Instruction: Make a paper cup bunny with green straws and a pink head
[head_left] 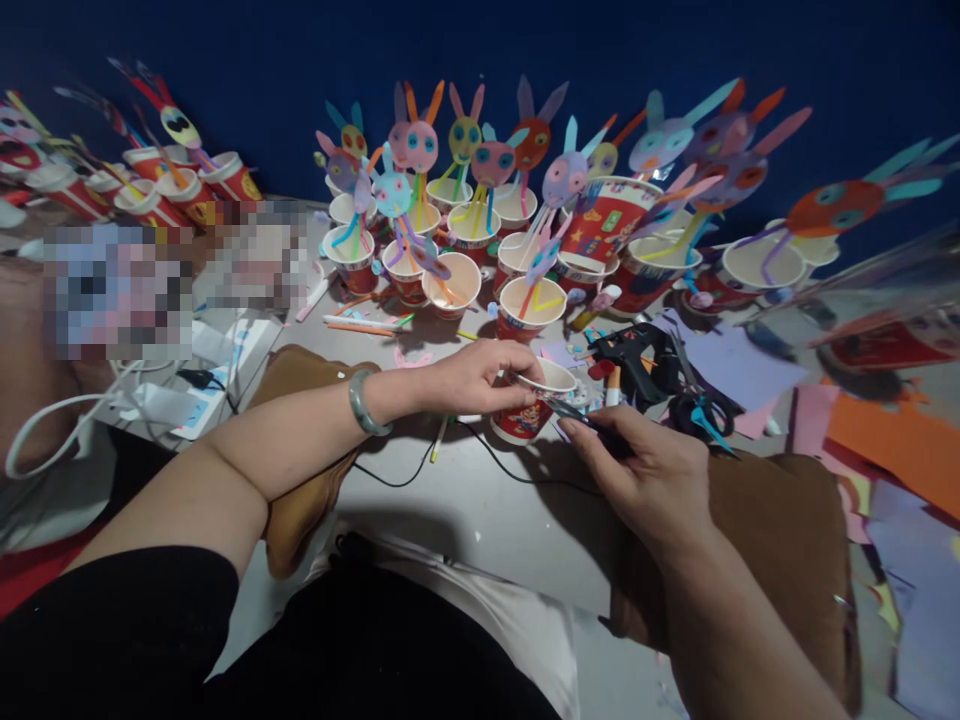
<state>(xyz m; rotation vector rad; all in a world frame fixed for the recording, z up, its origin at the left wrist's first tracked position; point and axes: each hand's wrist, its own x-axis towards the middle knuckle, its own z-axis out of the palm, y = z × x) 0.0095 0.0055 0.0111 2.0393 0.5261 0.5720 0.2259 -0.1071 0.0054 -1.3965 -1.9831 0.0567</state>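
Note:
My left hand (480, 378), with a bracelet at its wrist, grips a red printed paper cup (517, 425) by its near rim and side. The cup stands roughly upright, its white mouth facing up. From the right, my right hand (649, 470) brings a dark-handled tool with a narrow tip (592, 425) up to the cup's rim. My fingers are closed round the handle. Its exact kind is hard to make out, and whether the tip touches the cup I cannot tell.
Several cups with paper rabbit-eared figures (529, 305) crowd the back. A black glue gun (637, 355) and scissors (697, 390) lie at right, beside coloured paper (900, 450). Brown cushions (780, 560) flank my arms. A cable (405, 484) crosses the table. Another person's arm (26, 360) is at left.

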